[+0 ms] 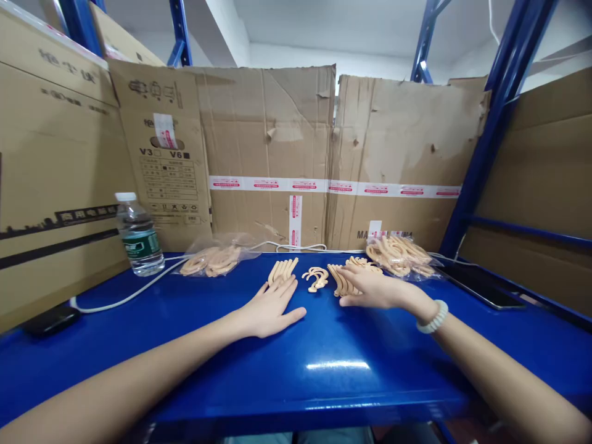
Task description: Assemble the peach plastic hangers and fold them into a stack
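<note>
My left hand (272, 308) lies flat, fingers stretched forward over the near ends of a row of pale curved wooden pieces (283, 269). To the right, my right hand (370, 287) rests with fingers out over a second row of curved wooden pieces (339, 280), covering part of it. Between the two rows sits a small loose group of hook-shaped wooden pieces (316, 279). More wooden pieces (365, 264) show just behind my right hand. Neither hand grips anything. A pale bracelet (433, 317) is around my right wrist.
On the blue tabletop (287, 382), clear bags of wooden pieces lie at back left (213, 259) and back right (400, 254). A water bottle (139, 237) and a black object (52, 321) stand left; a dark phone-like slab (481, 287) lies right. A white cable (124, 299) runs along the back. Cardboard (268, 142) walls the rear.
</note>
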Demonstrator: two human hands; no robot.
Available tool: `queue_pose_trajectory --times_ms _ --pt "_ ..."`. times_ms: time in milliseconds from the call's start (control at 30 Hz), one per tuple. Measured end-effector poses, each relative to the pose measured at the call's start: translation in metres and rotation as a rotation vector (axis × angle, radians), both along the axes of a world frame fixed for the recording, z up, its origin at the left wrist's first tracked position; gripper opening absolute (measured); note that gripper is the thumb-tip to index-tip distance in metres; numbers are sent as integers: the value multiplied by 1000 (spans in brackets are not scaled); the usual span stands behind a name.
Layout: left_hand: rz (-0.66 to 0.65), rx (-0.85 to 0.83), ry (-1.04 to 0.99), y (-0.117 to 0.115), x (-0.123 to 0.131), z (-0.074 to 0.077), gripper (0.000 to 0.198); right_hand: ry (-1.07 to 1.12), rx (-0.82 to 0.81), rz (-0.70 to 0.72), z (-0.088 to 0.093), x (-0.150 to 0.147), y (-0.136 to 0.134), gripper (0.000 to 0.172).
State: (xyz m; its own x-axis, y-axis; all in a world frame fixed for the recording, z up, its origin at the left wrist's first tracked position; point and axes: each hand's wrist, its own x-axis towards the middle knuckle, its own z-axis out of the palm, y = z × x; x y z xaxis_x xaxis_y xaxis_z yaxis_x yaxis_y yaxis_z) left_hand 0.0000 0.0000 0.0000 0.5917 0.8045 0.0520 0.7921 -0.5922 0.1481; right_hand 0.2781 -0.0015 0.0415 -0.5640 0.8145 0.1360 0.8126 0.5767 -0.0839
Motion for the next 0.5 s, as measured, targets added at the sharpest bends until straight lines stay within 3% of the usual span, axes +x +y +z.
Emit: queue_pose_trajectory --times_ms 200,367,500 --pt "28 51 15 20 -11 -10 82 -43 -101 -47 -18 -23 -22 99" --pt "29 50 21 18 -10 -8 82 -156 -202 -128 -17 -32 -30 104" --pt "38 30 28 16 -9 -6 85 -137 -181 -105 -17 -33 -28 103"
